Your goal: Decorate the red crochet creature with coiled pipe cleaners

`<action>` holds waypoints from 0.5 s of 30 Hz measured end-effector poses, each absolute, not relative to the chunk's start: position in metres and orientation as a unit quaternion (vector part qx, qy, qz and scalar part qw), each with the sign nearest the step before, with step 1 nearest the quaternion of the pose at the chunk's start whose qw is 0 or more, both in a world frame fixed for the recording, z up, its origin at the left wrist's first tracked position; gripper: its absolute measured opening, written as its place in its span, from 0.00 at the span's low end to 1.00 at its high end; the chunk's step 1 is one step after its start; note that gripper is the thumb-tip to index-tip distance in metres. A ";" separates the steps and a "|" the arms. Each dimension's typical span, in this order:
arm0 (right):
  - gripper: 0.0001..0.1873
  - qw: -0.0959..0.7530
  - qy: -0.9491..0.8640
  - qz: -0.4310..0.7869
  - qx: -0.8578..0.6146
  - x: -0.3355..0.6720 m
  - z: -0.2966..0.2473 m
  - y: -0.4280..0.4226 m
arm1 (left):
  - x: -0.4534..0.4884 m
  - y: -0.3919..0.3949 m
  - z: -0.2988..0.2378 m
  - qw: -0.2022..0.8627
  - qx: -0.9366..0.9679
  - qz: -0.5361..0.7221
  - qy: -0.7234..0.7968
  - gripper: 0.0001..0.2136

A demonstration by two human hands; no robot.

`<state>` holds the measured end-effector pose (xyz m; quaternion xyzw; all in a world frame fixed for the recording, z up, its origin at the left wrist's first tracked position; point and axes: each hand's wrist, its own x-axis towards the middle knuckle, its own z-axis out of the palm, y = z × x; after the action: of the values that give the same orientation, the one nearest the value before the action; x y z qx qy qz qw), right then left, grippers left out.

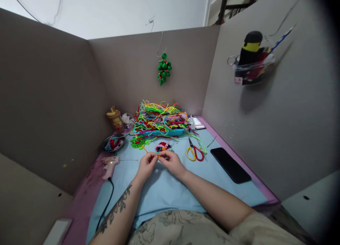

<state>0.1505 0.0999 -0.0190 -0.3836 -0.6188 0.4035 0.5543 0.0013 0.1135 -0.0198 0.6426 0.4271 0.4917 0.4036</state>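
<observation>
Both my hands meet over the middle of the blue-covered table. My left hand pinches an orange pipe cleaner, whose free end sticks up to the left. The fingertips of my right hand close on the same orange piece, a bit of which shows between the hands. Just beyond them lies a red, pink and white fuzzy figure with a round eye, partly hidden by my fingers. A green fuzzy figure rests to the left of it.
A blue tray heaped with colourful pipe cleaners stands at the back. Scissors and a black phone lie right. On the left are a pink glue gun with its cord and a dark bowl. Grey partitions enclose the table.
</observation>
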 end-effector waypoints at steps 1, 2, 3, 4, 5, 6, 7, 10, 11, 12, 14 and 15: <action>0.06 0.558 -0.623 0.386 -0.388 0.151 -0.018 0.100 | 0.001 0.114 -0.020 0.406 0.642 0.491 0.427 0.11; 0.05 0.562 -0.628 0.368 -0.393 0.151 -0.018 0.100 | 0.002 0.114 -0.021 0.408 0.642 0.489 0.427 0.11; 0.05 0.566 -0.632 0.348 -0.398 0.151 -0.017 0.100 | 0.002 0.114 -0.021 0.410 0.642 0.488 0.427 0.12; 0.05 0.569 -0.636 0.330 -0.403 0.151 -0.017 0.100 | 0.002 0.114 -0.022 0.411 0.641 0.487 0.427 0.12; 0.04 0.572 -0.639 0.311 -0.410 0.151 -0.018 0.100 | 0.002 0.114 -0.022 0.413 0.641 0.486 0.427 0.12; 0.04 0.573 -0.642 0.292 -0.417 0.151 -0.018 0.100 | 0.002 0.114 -0.021 0.414 0.641 0.484 0.428 0.12; 0.03 0.573 -0.646 0.272 -0.423 0.151 -0.019 0.100 | 0.001 0.113 -0.021 0.415 0.641 0.484 0.428 0.12; 0.05 0.565 -0.676 0.194 -0.432 0.154 -0.019 0.100 | 0.001 0.113 -0.020 0.420 0.641 0.480 0.426 0.13; 0.05 0.556 -0.693 0.161 -0.430 0.155 -0.019 0.100 | 0.001 0.113 -0.020 0.424 0.641 0.478 0.425 0.13; 0.06 0.544 -0.712 0.122 -0.427 0.156 -0.018 0.100 | 0.002 0.113 -0.021 0.428 0.641 0.476 0.424 0.13; 0.08 0.505 -0.752 0.035 -0.423 0.158 -0.017 0.100 | 0.002 0.114 -0.022 0.437 0.638 0.472 0.423 0.14; 0.09 0.483 -0.768 -0.004 -0.421 0.159 -0.016 0.101 | 0.002 0.115 -0.023 0.441 0.637 0.471 0.422 0.14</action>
<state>0.1588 0.1008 -0.0164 -0.4215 -0.7678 -0.0042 0.4826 0.0020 0.1146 -0.0228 0.6369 0.4223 0.4705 0.4412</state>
